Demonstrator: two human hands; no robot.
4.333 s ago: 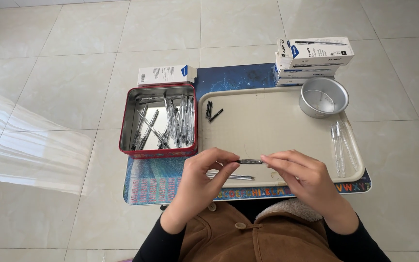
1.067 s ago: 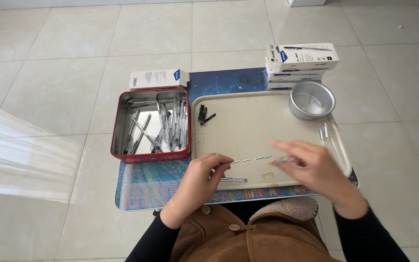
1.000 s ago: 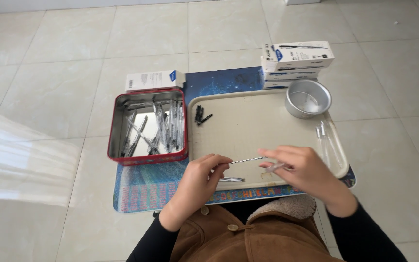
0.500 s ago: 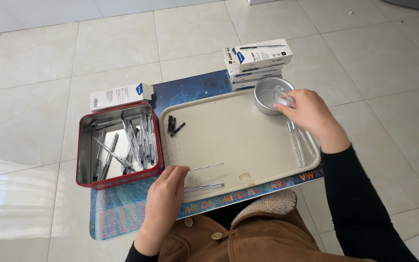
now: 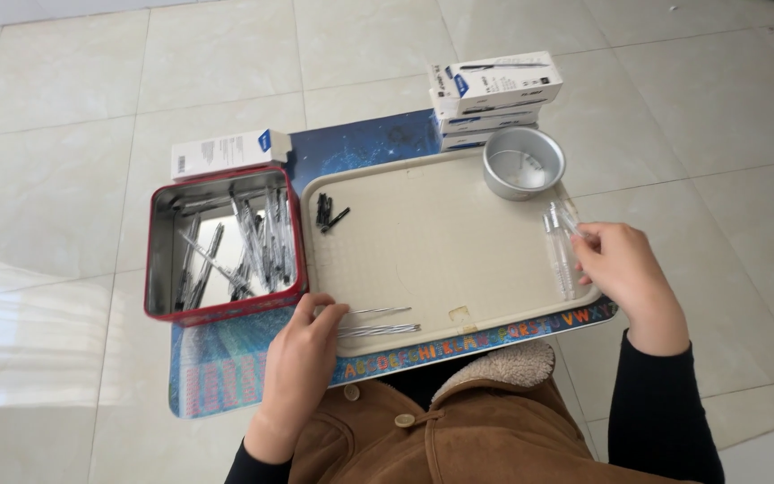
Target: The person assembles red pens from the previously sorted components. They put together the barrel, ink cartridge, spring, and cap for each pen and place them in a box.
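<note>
**Hands worked pen parts over beige tray**

Hands of a seated person in a brown button-up coat [image 5: 423,430] rested at opposite edges of a beige rectangular plastic tray [image 5: 441,255] in the middle of the frame. The left hand [image 5: 302,358], at lower centre-left, lay on the tray's near rim with its fingers loosely bent, the tips touching the ends of thin silvery pen refills [image 5: 378,323] lying side by side; no grip on them could be made out. The right hand [image 5: 624,264], at centre right, had its fingertips pinched on clear plastic pen barrels [image 5: 560,246] that lay in a row along the tray's right edge.

A round silver metal bowl [image 5: 523,161] stood in the tray's upper right corner, just in front of stacked white cardboard pen boxes [image 5: 494,94]. Small black pen pieces [image 5: 327,213] lay at the tray's upper left. To the left of the tray, a red-rimmed rectangular metal tin [image 5: 223,242] held a jumble of loose pens, with a single white cardboard box [image 5: 228,152] just above it. Everything sat on a blue mat with a printed letter border [image 5: 378,143] spread over pale floor tiles [image 5: 73,116].
</note>
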